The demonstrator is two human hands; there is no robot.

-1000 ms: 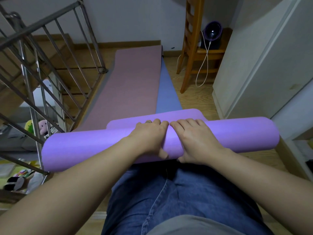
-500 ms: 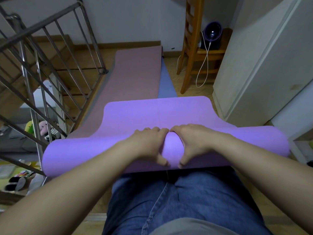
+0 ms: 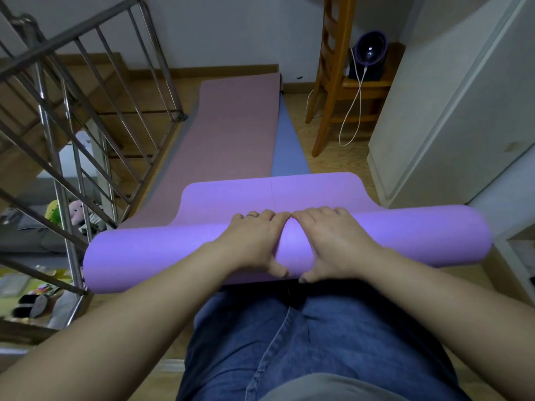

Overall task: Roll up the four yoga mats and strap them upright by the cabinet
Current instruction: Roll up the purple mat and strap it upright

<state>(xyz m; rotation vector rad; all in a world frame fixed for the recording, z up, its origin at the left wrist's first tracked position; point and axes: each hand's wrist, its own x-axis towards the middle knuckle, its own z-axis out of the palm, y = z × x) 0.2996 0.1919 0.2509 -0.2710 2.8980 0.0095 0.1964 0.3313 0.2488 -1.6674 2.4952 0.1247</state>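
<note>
A purple yoga mat [image 3: 150, 256] lies mostly rolled across my lap, its roll running left to right. A short flat tail of the purple mat [image 3: 272, 195] still lies ahead of the roll. My left hand [image 3: 254, 241] and my right hand [image 3: 333, 241] sit side by side on the middle of the roll, fingers curled over the top and thumbs on the near side. Beyond it a pink mat [image 3: 231, 125] lies flat on the floor, on top of a blue mat [image 3: 286, 146] whose right edge shows.
A white cabinet [image 3: 448, 125] stands to the right. A wooden chair [image 3: 330, 82] with a small round device [image 3: 370, 50] and a white cable is at the back. A metal stair railing [image 3: 86, 117] and a stairwell run along the left.
The roll has come back toward me and more of the purple tail lies flat ahead of it than a second ago. Both hands have stayed on the middle of the roll.
</note>
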